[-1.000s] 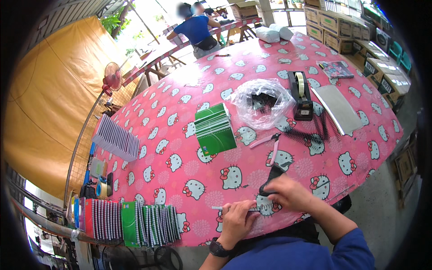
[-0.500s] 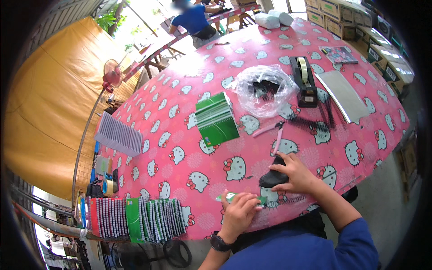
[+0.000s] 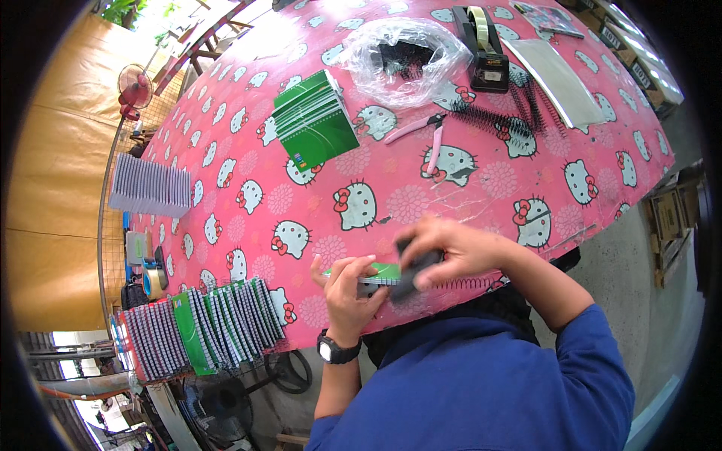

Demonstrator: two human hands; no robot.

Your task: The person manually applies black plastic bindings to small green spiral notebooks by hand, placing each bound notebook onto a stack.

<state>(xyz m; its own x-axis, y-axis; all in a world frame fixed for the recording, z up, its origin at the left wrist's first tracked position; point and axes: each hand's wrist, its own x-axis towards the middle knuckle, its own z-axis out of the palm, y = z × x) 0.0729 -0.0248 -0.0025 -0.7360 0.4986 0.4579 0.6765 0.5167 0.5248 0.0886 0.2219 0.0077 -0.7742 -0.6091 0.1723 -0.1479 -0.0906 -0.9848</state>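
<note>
Near the table's front edge, my left hand (image 3: 348,295) grips a small green notebook (image 3: 386,272), fingers over its cover and thumb along its near side. My right hand (image 3: 460,250) is closed around a dark, rounded block (image 3: 411,279), smeared by motion, against the notebook's right end. A thin dark spiral coil (image 3: 468,284) stretches to the right from beside the block, along the table edge. How the coil meets the notebook is hidden behind the block and fingers.
Pink-handled pliers (image 3: 435,141), loose black coils (image 3: 492,119), a tape dispenser (image 3: 487,56) and a clear plastic bag (image 3: 402,64) lie beyond my hands. Green notebooks (image 3: 316,124) are stacked mid-table. Spiral notebooks (image 3: 203,327) line the left front edge; another stack (image 3: 150,188) stands farther left.
My right hand has brought the black block leftward against the notebook's end; earlier it held it apart on the table. My left hand now grips the notebook more upright. The whole view has shifted.
</note>
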